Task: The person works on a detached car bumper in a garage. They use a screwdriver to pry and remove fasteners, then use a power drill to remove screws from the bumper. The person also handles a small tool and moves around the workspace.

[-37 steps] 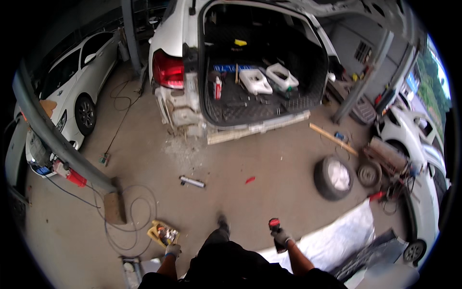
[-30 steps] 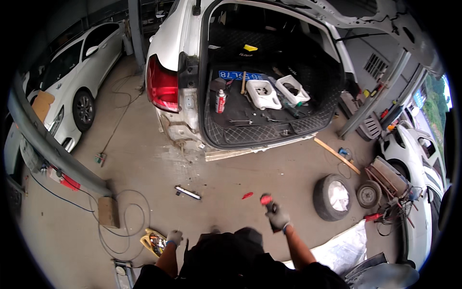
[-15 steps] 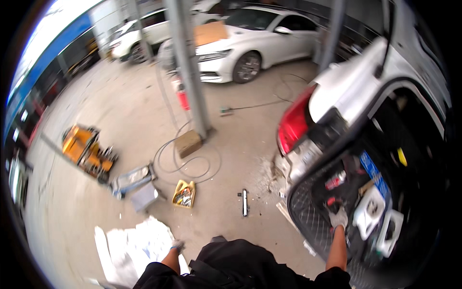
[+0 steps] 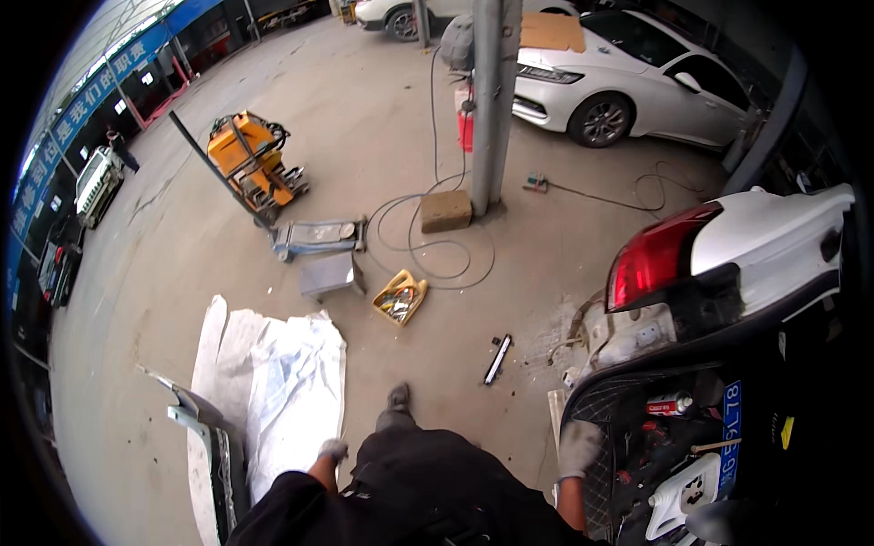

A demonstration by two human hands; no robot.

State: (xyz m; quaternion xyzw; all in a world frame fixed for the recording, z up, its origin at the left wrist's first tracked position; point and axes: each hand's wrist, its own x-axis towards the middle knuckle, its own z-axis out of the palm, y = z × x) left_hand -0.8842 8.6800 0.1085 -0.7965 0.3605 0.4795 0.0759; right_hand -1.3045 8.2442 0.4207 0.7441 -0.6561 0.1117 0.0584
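Note:
My gloved left hand (image 4: pixel 332 451) hangs beside my dark clothing, above the white sheeting (image 4: pixel 296 391); its fingers are too hidden to read. My gloved right hand (image 4: pixel 580 448) is over the lip of the white car's open trunk (image 4: pixel 596 496), smeared by motion, with no tool clearly in it. Inside that trunk lie a red-and-black object (image 4: pixel 653 426), a spray can (image 4: pixel 669 405), a blue plate (image 4: pixel 731 400), a wooden-handled tool (image 4: pixel 710 447) and a white plastic part (image 4: pixel 675 502). The red tail light (image 4: pixel 651 259) is ahead on the right.
A yellow container of tools (image 4: pixel 399 298), a floor jack (image 4: pixel 314 237), coiled hose (image 4: pixel 428 259), a block (image 4: pixel 446 211), an orange machine (image 4: pixel 246 155) and a post (image 4: pixel 492 109) stand ahead. Grey panels (image 4: pixel 218 464) are at the left. A person (image 4: pixel 123 150) stands far off.
My view has swung left. The red-and-black tool that was in my right hand went into the trunk and is no longer clearly held; that hand has drawn back toward the lip.

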